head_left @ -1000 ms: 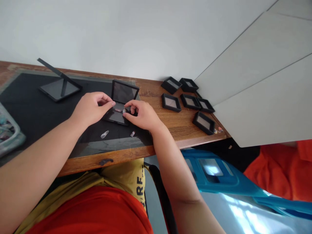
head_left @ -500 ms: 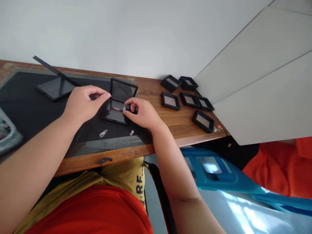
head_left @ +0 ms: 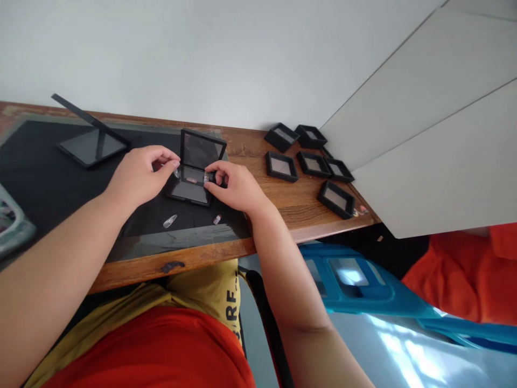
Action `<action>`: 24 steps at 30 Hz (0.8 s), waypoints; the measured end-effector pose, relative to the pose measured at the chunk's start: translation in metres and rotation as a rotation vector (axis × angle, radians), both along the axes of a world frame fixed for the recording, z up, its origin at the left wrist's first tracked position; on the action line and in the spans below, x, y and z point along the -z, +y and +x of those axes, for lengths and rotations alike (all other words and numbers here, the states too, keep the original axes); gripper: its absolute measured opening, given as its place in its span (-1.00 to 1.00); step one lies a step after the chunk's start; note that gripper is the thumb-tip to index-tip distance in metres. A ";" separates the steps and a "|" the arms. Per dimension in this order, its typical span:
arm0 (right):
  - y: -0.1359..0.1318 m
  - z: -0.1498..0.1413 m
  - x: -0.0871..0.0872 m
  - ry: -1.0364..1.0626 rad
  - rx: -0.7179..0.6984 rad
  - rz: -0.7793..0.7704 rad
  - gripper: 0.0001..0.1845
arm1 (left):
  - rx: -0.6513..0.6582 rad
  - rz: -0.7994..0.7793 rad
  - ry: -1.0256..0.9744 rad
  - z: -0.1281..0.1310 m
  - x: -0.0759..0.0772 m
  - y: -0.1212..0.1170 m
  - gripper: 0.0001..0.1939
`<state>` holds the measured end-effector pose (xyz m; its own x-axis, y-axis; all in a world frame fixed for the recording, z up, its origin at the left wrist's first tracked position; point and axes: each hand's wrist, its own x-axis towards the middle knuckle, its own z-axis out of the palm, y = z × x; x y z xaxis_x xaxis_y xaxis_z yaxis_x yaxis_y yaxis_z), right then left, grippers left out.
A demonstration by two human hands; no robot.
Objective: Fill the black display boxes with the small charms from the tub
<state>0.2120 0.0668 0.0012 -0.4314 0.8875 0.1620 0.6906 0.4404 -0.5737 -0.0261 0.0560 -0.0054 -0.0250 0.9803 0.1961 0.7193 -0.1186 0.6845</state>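
A small black display case (head_left: 188, 192) with clear film panels lies open on the black mat, its lid (head_left: 203, 151) tilted up at the back. A pinkish false nail (head_left: 191, 180) rests on the film. At the case's left side, my left hand (head_left: 139, 173) pinches a small clear false nail (head_left: 176, 173) between thumb and fingertips. My right hand (head_left: 236, 186) has thumb and index finger closed on a decorated false nail (head_left: 206, 177) at the right side of the case. In front lie a clear false nail (head_left: 170, 221) and a pinkish decorated one (head_left: 217, 219).
Another open black case (head_left: 91, 148) stands at left on the mat (head_left: 36, 156). Several black framed boxes (head_left: 281, 166) sit on the wooden table to the right. A whitish tray (head_left: 20, 229) is at the left edge. A blue plastic stool (head_left: 351, 280) and a person's orange clothing (head_left: 468, 275) appear right.
My left hand has shifted slightly left and down, and the clear false nail in it now shows its face below the fingertips. My right hand stays at the case.
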 end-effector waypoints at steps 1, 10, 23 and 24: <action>0.000 0.000 0.000 -0.001 0.000 -0.001 -0.68 | 0.004 -0.009 0.007 0.001 0.001 0.000 -0.68; 0.000 0.000 0.001 0.010 -0.015 0.001 -0.68 | 0.155 -0.035 0.081 0.004 0.009 0.006 -0.64; 0.000 0.001 0.003 0.024 -0.022 0.000 -0.69 | 0.197 0.115 0.192 0.007 0.017 0.003 -0.71; 0.000 0.001 0.003 0.026 -0.024 0.002 -0.69 | 0.202 0.117 0.200 0.008 0.017 0.003 -0.74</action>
<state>0.2131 0.0668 -0.0016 -0.4479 0.8768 0.1750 0.6651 0.4575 -0.5902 -0.0183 0.0587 -0.0225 0.2183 0.9320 0.2895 0.7925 -0.3424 0.5047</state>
